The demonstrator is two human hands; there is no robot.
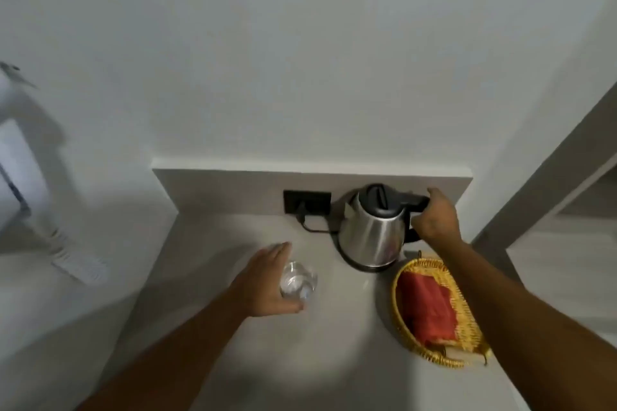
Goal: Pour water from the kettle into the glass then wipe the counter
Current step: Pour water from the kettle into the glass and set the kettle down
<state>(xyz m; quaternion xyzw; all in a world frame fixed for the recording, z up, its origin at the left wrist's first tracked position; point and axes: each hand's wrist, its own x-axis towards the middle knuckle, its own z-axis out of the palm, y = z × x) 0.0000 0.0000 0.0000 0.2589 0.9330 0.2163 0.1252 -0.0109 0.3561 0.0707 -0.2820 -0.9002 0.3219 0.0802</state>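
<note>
A steel kettle (370, 237) with a black lid and handle stands on its base at the back of the pale counter (334, 360). My right hand (435, 218) is wrapped around the black handle on the kettle's right side. A clear empty glass (298, 281) stands upright left of the kettle. My left hand (267, 280) cups the glass from its left side, thumb at the near side, fingers stretched along the far side. A red cloth (429, 309) lies folded in a yellow woven basket (405, 330) in front of the kettle, to the right.
A black wall socket (307, 206) with the kettle's cord plugged in sits on the low backsplash behind the glass. White wall rises behind. The counter's left edge runs near my left forearm; a floor area lies beyond the right edge.
</note>
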